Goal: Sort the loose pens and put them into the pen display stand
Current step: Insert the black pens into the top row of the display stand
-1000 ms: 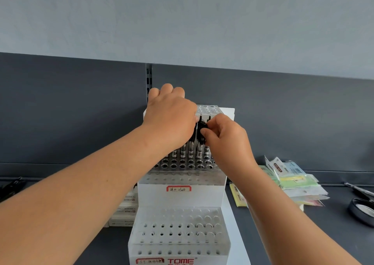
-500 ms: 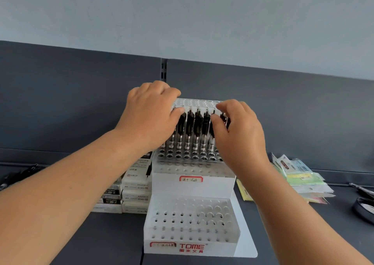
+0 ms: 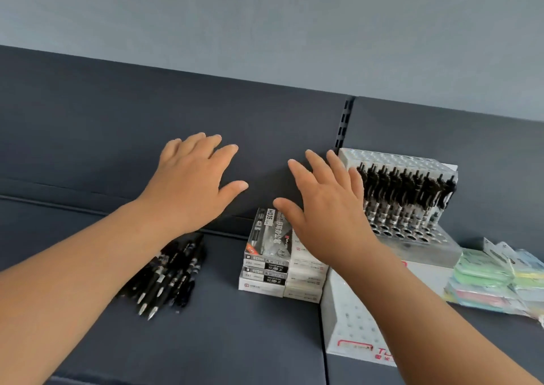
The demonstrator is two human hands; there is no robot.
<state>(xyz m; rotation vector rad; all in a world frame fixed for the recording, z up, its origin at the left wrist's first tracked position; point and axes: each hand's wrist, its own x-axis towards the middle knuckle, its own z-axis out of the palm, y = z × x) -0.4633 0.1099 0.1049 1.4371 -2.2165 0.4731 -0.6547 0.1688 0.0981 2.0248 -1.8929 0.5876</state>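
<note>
A pile of loose black pens (image 3: 170, 275) lies on the dark shelf at the lower left, partly hidden under my left forearm. The clear stepped pen display stand (image 3: 347, 323) sits at the right, its upper tier holding a row of black pens (image 3: 406, 190) upright. My left hand (image 3: 191, 184) hovers with fingers spread above the loose pens and holds nothing. My right hand (image 3: 326, 208) is spread and empty too, just left of the stand's upper tier and over the pen boxes.
A stack of grey and black pen boxes (image 3: 270, 258) stands between the loose pens and the stand. Pastel packets (image 3: 494, 281) are piled at the far right. A dark back panel with a slotted upright (image 3: 341, 128) rises behind everything.
Both hands have left the pens in the stand's upper tier and moved left, opening out. The view has swung left, bringing the loose pens into sight.
</note>
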